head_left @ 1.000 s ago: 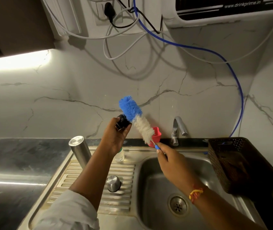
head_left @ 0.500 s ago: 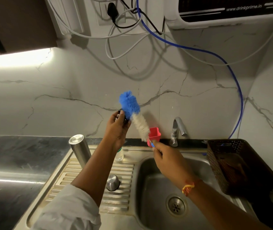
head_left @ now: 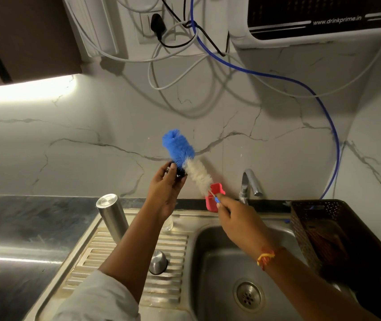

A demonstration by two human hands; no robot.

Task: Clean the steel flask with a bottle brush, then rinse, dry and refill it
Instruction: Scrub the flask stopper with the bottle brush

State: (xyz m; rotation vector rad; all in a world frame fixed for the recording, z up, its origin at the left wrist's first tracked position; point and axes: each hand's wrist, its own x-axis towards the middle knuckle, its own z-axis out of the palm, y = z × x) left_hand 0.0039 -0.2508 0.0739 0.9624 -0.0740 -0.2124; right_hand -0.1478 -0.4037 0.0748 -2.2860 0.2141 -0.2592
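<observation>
Gripping brush (head_left: 186,158), cap (head_left: 178,173); flask (head_left: 111,216) on drainboard (head_left: 174,245).

Dim; bright under-cabinet strip left, cable shadows, wide-angle edge bending.

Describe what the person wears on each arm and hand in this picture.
The left arm wears a white fabric sleeve, forearm bare. The right wrist carries a red, orange and yellow thread band; no sleeve shows there. The left hand and right hand are bare, without gloves.
</observation>
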